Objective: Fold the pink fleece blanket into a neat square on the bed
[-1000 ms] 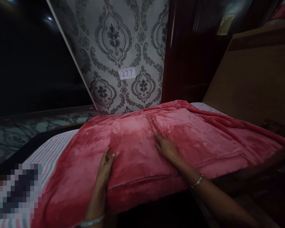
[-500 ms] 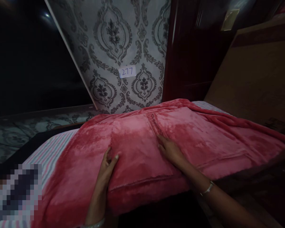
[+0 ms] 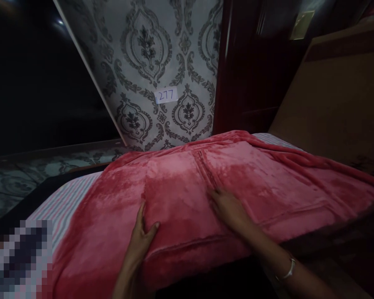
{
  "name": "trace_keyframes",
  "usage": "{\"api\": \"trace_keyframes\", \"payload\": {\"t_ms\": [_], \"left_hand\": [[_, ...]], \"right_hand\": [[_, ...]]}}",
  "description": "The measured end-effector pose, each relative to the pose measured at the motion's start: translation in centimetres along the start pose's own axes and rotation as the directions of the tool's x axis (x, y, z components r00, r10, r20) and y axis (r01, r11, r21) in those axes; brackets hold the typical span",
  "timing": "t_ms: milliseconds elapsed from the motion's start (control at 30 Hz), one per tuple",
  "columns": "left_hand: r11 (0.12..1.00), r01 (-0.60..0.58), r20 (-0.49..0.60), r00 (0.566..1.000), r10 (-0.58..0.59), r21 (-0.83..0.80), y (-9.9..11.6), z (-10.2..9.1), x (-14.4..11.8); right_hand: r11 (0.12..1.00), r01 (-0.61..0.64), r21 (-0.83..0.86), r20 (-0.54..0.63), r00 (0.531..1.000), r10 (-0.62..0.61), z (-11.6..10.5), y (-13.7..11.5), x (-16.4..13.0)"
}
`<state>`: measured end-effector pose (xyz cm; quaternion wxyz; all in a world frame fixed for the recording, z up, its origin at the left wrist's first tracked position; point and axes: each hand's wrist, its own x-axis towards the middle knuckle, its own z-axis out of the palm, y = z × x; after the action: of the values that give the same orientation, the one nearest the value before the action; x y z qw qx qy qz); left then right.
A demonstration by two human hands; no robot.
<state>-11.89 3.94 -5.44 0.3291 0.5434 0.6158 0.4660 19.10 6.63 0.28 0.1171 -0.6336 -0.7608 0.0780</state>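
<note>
A pink plush blanket (image 3: 180,203) is spread over a striped sheet, with flat panels and raised seams on its surface. On the panel's left side rests my left hand (image 3: 141,236), its thumb held apart from the stretched fingers. My right hand (image 3: 229,207) lies palm down by the dark ridge (image 3: 207,168) that runs down the middle of the blanket. Its fingertips touch the cloth and are slightly bent; the palm side is hidden.
Striped sheet (image 3: 71,197) shows at the left. A patterned wall (image 3: 180,54) with a paper label marked 277 (image 3: 166,95) stands behind. To the left is a large dark screen (image 3: 40,83); to the right, a brown board (image 3: 336,95).
Both hands have slid toward me over the blanket, the right one down along the ridge. The blanket keeps nearly the same shape.
</note>
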Motion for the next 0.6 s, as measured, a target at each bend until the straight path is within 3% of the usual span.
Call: {"api": "trace_keyframes", "payload": {"t_ms": [100, 167, 267, 367, 467, 600], "left_hand": [[1.000, 0.009, -0.028, 1.000, -0.008, 0.012, 0.3, 0.2, -0.2], [1.000, -0.007, -0.044, 0.999, 0.008, 0.030, 0.6, 0.4, -0.4], [0.996, -0.042, -0.070, 0.996, 0.048, 0.085, 0.8, 0.5, -0.5], [0.990, -0.063, -0.082, 0.994, 0.073, 0.127, 0.7, 0.4, -0.3], [0.988, -0.068, -0.071, 0.994, 0.079, 0.142, 0.2, 0.4, -0.1], [0.990, -0.003, -0.099, 0.995, 0.017, 0.140, -0.3, -0.2, -0.1]], "right_hand": [[0.984, 0.181, 0.011, -0.089, 0.980, -0.179, 0.0, -1.4, 0.4], [0.968, 0.245, 0.052, -0.028, 0.969, -0.244, 1.2, -1.9, 0.6], [0.971, 0.215, 0.100, 0.098, 0.969, -0.225, 3.3, -1.8, 0.6], [0.974, 0.189, 0.124, 0.103, 0.974, -0.202, 4.3, -1.6, 0.5], [0.967, 0.201, 0.154, 0.107, 0.970, -0.218, 3.8, -1.6, 0.2], [0.950, 0.247, 0.193, 0.102, 0.957, -0.270, 1.5, -0.6, -0.5]]}}
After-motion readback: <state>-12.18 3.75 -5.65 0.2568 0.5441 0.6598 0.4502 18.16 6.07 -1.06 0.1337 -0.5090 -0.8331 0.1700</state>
